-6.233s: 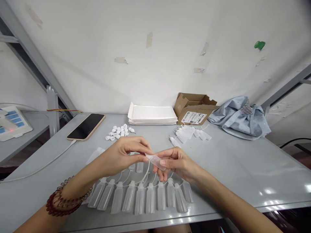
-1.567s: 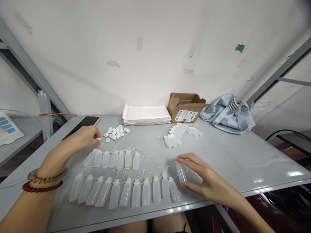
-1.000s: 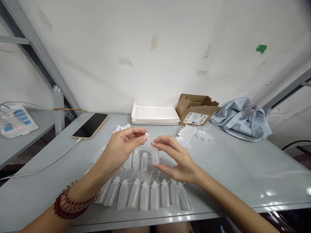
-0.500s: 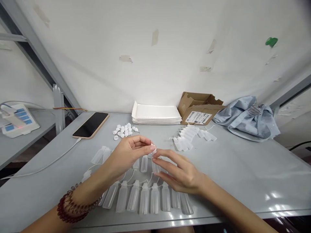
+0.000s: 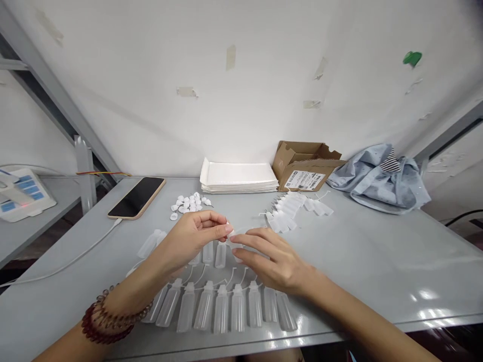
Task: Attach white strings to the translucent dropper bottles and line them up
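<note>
My left hand [image 5: 202, 230] pinches a small white needle-tip cap [image 5: 231, 233] between thumb and fingertips; a thin needle points up from it. Just below, the fingers of my right hand [image 5: 277, 261] rest around a translucent squeeze bottle [image 5: 237, 259], mostly hidden behind them. Cap and bottle meet or nearly meet; the joint is covered. In front of both hands lies a row of translucent bottles [image 5: 222, 310] with thin attached straps. More bottles [image 5: 220, 255] lie behind that row, partly under my hands.
A pile of white caps [image 5: 190, 202] lies beyond my left hand. Needle-tipped bottles [image 5: 289, 208] are heaped at back right. Along the wall are white padded envelopes [image 5: 237, 176], an open cardboard box [image 5: 302, 173] and blue cloth [image 5: 381, 181]. A charging phone [image 5: 138, 197] lies left.
The whole view has shifted slightly, so things appear further left. My right fingers have shifted on the bottle and cover more of it. My left hand keeps its pinch on the cap.
</note>
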